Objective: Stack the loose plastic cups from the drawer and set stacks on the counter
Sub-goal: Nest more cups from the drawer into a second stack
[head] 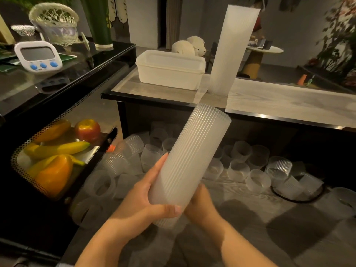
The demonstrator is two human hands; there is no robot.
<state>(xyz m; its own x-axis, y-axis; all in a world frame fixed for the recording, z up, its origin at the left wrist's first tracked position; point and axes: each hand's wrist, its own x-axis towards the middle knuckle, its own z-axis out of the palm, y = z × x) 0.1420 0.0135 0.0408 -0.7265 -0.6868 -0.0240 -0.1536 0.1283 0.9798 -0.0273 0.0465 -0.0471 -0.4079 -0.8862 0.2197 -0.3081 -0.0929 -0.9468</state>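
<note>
Presently, no brand or writing can be read on any item; the kitchen timer (38, 55), far up and left of the hands, shows only a blank screen and three blue buttons. Held stack of cups (192, 162): ribbed frosted plastic, tilted, its top leaning up and to the right. Left hand (142, 201): fingers and thumb curled round the stack's lower part. Right hand (200, 203): mostly hidden behind the stack's base, touching it; how far its fingers curl cannot be told. Drawer (250, 201): open beneath and beyond both hands, holding many loose cups (238, 170), upright and tipped. Counter (279, 105): beyond the hands, bearing a tall stack (231, 49) standing upright, just beside a lidded white tub (169, 69). Mesh tray (63, 160): left of the hands, containing a banana, pepper and apple.
</note>
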